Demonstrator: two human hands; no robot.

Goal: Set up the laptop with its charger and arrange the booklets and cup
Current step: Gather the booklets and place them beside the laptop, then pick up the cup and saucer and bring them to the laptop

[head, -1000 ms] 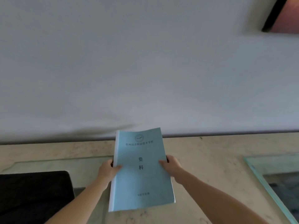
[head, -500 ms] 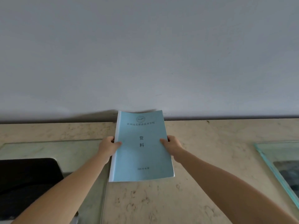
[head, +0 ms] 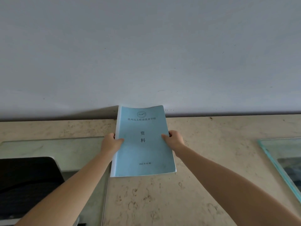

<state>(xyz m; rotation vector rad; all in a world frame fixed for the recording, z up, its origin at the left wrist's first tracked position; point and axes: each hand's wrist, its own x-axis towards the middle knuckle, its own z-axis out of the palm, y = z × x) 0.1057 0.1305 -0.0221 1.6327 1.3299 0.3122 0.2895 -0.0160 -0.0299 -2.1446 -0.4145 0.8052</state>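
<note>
A light blue booklet with black printed characters on its cover is held over the beige marbled tabletop, its top edge near the wall. My left hand grips its left edge, thumb on the cover. My right hand grips its right edge the same way. A black laptop lies at the lower left, partly cut off by the frame. No cup or charger is in view.
A glass sheet covers the table's left part under the laptop. Another glass sheet with a greenish edge lies at the right. A plain grey wall rises right behind the table.
Both hands have carried the booklet forward, away from me and toward the wall. The view has tilted down, so more tabletop shows.
</note>
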